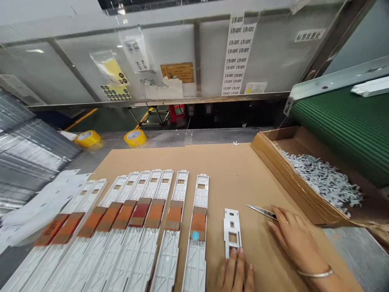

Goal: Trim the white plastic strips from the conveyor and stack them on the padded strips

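- The left hand (235,273) lies flat at the near edge of the worktop (231,170), fingertips pressing the near end of a short white plastic strip (232,231); nothing is gripped.
- The right hand (296,239), just right of the strip, pinches what looks like slim metal tweezers (258,210), tip pointing left.
- Left of the strip lies a row of long white strips (146,227) with orange-brown bands.
- To the far right, a cardboard box (273,162) holds small white parts (322,178).
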{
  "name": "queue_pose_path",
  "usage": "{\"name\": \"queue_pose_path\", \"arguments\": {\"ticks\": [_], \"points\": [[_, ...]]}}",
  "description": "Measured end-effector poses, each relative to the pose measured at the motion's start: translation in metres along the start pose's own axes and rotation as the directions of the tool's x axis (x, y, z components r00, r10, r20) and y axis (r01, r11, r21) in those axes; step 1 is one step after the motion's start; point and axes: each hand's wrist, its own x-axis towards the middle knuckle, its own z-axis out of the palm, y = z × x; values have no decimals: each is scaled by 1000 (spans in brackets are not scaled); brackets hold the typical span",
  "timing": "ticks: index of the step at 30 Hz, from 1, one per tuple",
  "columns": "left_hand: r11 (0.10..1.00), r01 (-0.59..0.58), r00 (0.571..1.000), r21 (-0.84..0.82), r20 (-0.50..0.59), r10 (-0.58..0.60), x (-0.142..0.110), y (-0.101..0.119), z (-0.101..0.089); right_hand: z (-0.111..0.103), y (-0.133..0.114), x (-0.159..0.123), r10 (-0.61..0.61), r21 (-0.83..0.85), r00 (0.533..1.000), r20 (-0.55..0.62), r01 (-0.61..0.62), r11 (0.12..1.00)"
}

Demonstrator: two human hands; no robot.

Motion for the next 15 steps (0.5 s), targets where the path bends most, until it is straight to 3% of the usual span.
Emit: {"name": "queue_pose_path", "arguments": {"ticks": [3,6,10,15], "points": [[994,103,994,33,20,-104,-4,2,6,17,10,15,-11,0,999,50,12,1000],[990,132,991,39,10,-133,-7,1,11,18,7,12,-25,31,997,72,22,999],[995,12,1000,103,22,-15,-2,-5,10,6,-15,-4,-56,107,994,93,46,993],[989,-52,996,136,79,41,-4,-10,9,-8,-43,-3,-103,130,965,243,73,989]]}}
